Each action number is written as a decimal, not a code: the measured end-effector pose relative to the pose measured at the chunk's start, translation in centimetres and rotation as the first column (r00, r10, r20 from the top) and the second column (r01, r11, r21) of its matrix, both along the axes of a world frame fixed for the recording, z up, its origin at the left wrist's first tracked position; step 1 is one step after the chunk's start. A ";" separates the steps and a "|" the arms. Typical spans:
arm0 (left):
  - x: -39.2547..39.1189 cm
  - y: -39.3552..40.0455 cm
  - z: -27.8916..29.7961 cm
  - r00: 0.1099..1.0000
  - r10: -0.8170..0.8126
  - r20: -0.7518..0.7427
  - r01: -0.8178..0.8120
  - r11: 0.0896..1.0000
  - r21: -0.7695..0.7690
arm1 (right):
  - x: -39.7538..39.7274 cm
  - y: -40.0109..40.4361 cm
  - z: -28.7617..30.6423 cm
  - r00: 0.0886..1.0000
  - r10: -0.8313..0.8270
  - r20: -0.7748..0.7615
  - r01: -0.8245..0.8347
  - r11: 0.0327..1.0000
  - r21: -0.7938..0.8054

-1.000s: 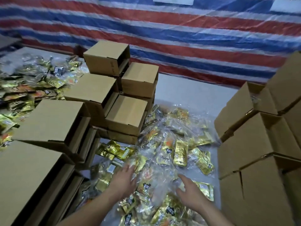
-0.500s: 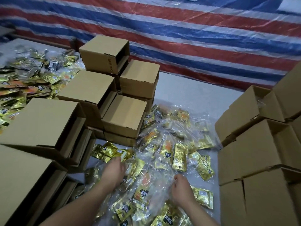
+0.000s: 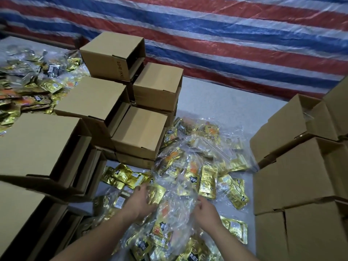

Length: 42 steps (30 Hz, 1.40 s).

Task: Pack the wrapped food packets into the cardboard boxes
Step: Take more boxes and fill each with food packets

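Both hands [image 3: 140,202] have closed inward on the packets [image 3: 188,176].

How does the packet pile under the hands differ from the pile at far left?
1. The near packet pile is mostly sealed inside clear plastic bags; the far-left packet pile looks mostly loose.
2. The left hand and right hand are on the near pile; nothing touches the far-left one.

Both hold gold and orange packets on the same grey surface.
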<state>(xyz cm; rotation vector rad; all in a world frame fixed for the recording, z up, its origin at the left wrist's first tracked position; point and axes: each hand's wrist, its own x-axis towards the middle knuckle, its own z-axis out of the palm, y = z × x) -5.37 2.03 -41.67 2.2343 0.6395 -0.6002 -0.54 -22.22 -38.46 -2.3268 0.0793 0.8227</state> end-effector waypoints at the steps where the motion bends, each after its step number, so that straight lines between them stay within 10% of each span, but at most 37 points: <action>1: 0.0 -0.1 0.0 0.999 0.053 -0.004 -0.054 0.998 -0.028 | 0.3 0.0 0.1 1.000 0.008 0.018 -0.008 1.000 -0.025; 12: -0.5 -0.1 1.0 0.975 0.183 0.126 -0.168 0.979 -0.115 | 1.7 -1.7 1.4 0.980 -0.026 0.198 0.050 0.992 -0.116; 22: 7.0 1.3 9.7 0.802 -0.123 0.585 -0.167 0.894 0.416 | 3.7 1.2 4.2 0.954 0.042 0.297 -0.015 0.995 -0.094; 32: 17.4 10.2 21.4 0.782 -0.337 0.525 -0.258 0.591 0.764 | 5.9 5.6 7.9 0.912 0.109 0.396 -0.126 0.992 0.019; 42: 27.8 18.1 27.1 0.946 -0.139 0.294 -0.165 0.576 0.800 | 12.1 8.8 13.8 0.841 0.177 0.511 -0.211 0.977 0.009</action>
